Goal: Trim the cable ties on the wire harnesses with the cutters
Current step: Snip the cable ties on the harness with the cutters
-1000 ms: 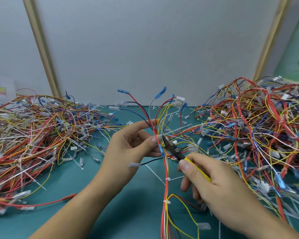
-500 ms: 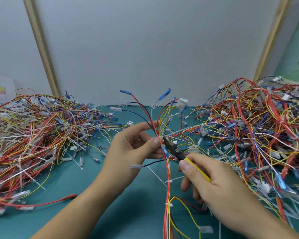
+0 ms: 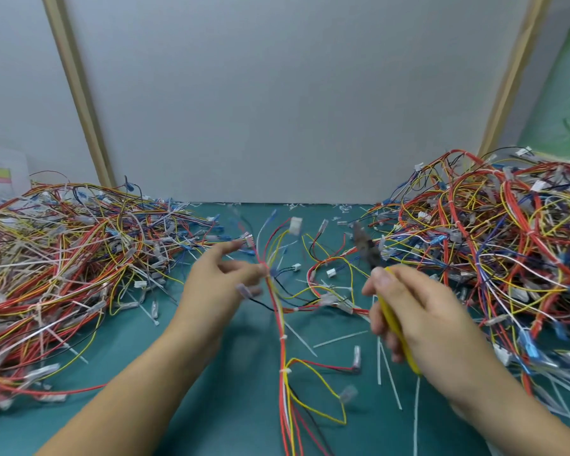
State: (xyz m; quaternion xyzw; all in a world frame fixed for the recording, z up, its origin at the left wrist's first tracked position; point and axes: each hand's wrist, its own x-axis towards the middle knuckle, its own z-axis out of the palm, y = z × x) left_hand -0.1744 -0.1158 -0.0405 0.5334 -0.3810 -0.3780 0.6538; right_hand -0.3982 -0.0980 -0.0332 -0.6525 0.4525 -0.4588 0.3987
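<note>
A wire harness (image 3: 282, 327) of red, yellow and white wires rises from the bottom edge to the middle of the green mat (image 3: 139, 350). White cable ties (image 3: 285, 370) bind it at intervals. My left hand (image 3: 211, 287) pinches the harness near its top, where the wires fan out; the fingers are motion-blurred. To the right of the harness and apart from it, my right hand (image 3: 425, 317) grips the yellow-handled cutters (image 3: 392, 317). Their dark jaws (image 3: 362, 245) point up and away from the harness.
Big tangled piles of harnesses lie at the left (image 3: 63, 258) and at the right (image 3: 507, 251). Cut white tie tails (image 3: 339, 337) are scattered on the mat between my hands. A grey wall panel (image 3: 277, 110) closes off the back.
The cutters have left the harness and swung right and up. My hands have moved apart, and the harness top has dropped lower towards the mat.
</note>
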